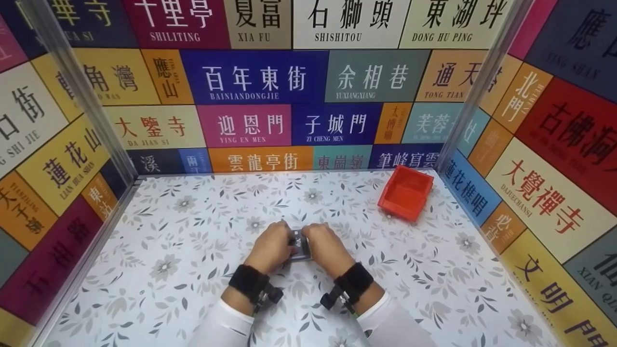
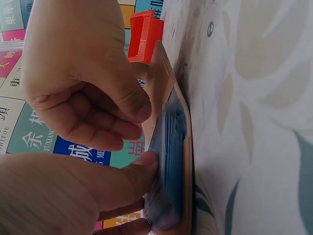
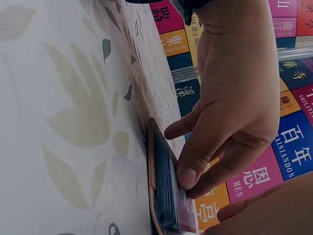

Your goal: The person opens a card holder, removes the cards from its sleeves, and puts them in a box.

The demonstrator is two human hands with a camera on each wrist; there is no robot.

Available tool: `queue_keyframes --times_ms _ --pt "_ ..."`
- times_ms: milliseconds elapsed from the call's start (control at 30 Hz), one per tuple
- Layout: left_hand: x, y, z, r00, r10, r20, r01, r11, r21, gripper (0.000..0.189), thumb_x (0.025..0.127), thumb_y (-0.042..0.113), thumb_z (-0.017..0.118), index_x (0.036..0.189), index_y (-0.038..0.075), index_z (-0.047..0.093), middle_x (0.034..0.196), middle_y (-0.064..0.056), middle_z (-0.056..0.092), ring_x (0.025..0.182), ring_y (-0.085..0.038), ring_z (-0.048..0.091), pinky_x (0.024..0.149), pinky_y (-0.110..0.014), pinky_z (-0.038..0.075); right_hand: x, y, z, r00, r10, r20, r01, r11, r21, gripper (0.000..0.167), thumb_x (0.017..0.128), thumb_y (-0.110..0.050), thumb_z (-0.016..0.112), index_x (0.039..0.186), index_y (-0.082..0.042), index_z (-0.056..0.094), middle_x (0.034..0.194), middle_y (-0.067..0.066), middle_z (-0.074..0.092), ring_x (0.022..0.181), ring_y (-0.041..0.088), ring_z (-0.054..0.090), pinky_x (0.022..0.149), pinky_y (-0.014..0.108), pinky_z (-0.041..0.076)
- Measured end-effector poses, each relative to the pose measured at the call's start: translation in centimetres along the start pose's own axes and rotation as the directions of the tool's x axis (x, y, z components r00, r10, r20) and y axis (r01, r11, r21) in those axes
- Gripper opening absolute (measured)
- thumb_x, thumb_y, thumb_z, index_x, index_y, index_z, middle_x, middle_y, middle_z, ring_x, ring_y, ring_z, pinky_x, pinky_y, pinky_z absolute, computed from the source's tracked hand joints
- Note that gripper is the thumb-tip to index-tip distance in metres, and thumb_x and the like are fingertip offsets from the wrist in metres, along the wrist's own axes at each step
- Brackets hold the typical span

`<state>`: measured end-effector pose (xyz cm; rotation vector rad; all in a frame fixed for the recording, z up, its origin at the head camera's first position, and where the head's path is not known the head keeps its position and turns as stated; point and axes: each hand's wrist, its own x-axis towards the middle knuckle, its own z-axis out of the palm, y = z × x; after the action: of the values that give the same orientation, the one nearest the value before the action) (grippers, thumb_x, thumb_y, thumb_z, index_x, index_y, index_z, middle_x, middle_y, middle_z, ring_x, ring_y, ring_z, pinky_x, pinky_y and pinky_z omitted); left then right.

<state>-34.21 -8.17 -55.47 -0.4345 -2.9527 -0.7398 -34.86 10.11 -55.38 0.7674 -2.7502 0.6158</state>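
"Two hands on one small card holder (image 1: 300, 246). Where does it lie?"

"On the table (image 1: 202, 221), dead centre, with the left hand (image 1: 272, 248) at its nine o'clock and the right hand (image 1: 328, 246) at three. A red bin (image 1: 406, 193) stands well apart, toward two o'clock."

"What is each hand doing?"

"The left one pinches the sleeves (image 2: 173, 152), thumb against their edge. The right one has its fingers bent in, near the holder's three o'clock edge; I can't tell whether they grip anything thin there."

"So which step would you call this?"

"I'd judge it to be leafing through, or working at, the sleeves. The holder looks spread apart: its brown cover (image 2: 187, 186) lies under the stack, and the wrist views show the sleeves bunched together. Part of the stack is blurred in the left wrist view."

"And the next move?"

"My guess is that it calls for separating a single sleeve with a fingertip, while the other hand steadies the cover against the table. The leaves look thin and slippery, so two could easily come up together."
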Motion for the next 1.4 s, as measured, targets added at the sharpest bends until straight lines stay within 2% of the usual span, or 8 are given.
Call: queue_keyframes --times_ms 100,200,300,633,733,1000,1133,1400 --pt "0.1 0.0 0.0 1.0 -0.006 0.011 0.006 1.0 -0.011 0.02 0.088 0.017 0.095 0.086 0.012 0.077 0.099 -0.004 0.066 0.09 -0.024 0.061 0.088 -0.048 0.058 0.2 0.1 -0.1 0.992 0.118 0.033 -0.12 0.99 0.074 0.021 0.095 0.009 0.062 0.097 -0.001 0.08 0.093 0.013 0.081 0.083 0.031 0.075 0.08 0.048 0.064" --pt "0.1 -0.1 0.1 1.0 0.002 0.012 -0.001 1.0 -0.011 0.019 0.088 0.017 0.095 0.084 0.012 0.077 0.097 -0.004 0.067 0.087 -0.024 0.062 0.086 -0.048 0.059 0.2 0.6 -0.1 0.966 0.247 0.082 -0.256 0.958 0.132 0.017 0.1 0.0 0.066 0.103 0.001 0.083 0.098 0.015 0.082 0.087 0.031 0.075 0.085 0.048 0.066" --pt "0.1 -0.1 0.1 1.0 0.012 0.008 -0.012 1.0 -0.021 0.018 0.088 0.016 0.095 0.085 0.012 0.078 0.095 -0.004 0.068 0.085 -0.023 0.062 0.084 -0.048 0.059 0.2 1.3 0.0 0.944 0.307 0.118 -0.325 0.927 0.185 0.017 0.104 -0.005 0.068 0.105 0.0 0.084 0.099 0.014 0.083 0.086 0.028 0.075 0.084 0.045 0.065" --pt "-0.3 -0.2 -0.4 0.998 0.01 0.06 -0.007 0.999 -0.052 0.027 0.091 0.019 0.094 0.115 0.008 0.086 0.114 -0.007 0.078 0.107 -0.027 0.071 0.101 -0.05 0.061 0.4 2.9 0.3 0.931 0.336 0.141 -0.364 0.884 0.293 0.02 0.105 -0.009 0.071 0.112 -0.003 0.088 0.101 0.01 0.085 0.075 0.016 0.067 0.067 0.029 0.055" --pt "-0.2 -0.3 -0.4 0.999 0.013 0.045 -0.011 0.998 -0.058 0.029 0.089 0.018 0.095 0.115 0.008 0.086 0.115 -0.007 0.078 0.108 -0.028 0.071 0.101 -0.05 0.061 0.5 3.2 0.4 0.906 0.38 0.186 -0.423 0.825 0.374 0.022 0.106 -0.01 0.069 0.116 -0.004 0.088 0.095 0.008 0.082 0.071 0.014 0.066 0.061 0.026 0.052" --pt "-0.4 0.0 0.1 0.999 0.044 0.018 -0.043 0.996 -0.078 0.03 0.086 0.015 0.096 0.114 0.008 0.088 0.115 -0.007 0.078 0.106 -0.029 0.069 0.099 -0.05 0.059 0.5 3.4 0.9 0.829 0.47 0.304 -0.558 0.649 0.517 0.028 0.107 -0.007 0.071 0.133 -0.002 0.08 0.096 0.011 0.082 0.074 0.018 0.076 0.063 0.029 0.065" --pt "-0.4 0.0 0.1 0.999 0.045 0.012 -0.044 0.996 -0.082 0.029 0.085 0.015 0.097 0.112 0.009 0.088 0.113 -0.007 0.078 0.105 -0.027 0.068 0.097 -0.049 0.059 0.5 3.4 0.9 0.813 0.489 0.316 -0.577 0.611 0.541 0.03 0.105 -0.005 0.072 0.134 -0.002 0.08 0.094 0.011 0.082 0.072 0.018 0.076 0.061 0.03 0.065" --pt "-0.3 0.0 0.0 0.999 0.045 0.003 -0.044 0.996 -0.079 0.03 0.085 0.016 0.097 0.112 0.009 0.087 0.112 -0.008 0.079 0.105 -0.029 0.069 0.098 -0.049 0.059 0.3 3.5 0.8 0.813 0.482 0.326 -0.573 0.57 0.588 0.029 0.101 -0.003 0.077 0.129 -0.003 0.082 0.093 0.007 0.082 0.069 0.015 0.074 0.059 0.03 0.065"
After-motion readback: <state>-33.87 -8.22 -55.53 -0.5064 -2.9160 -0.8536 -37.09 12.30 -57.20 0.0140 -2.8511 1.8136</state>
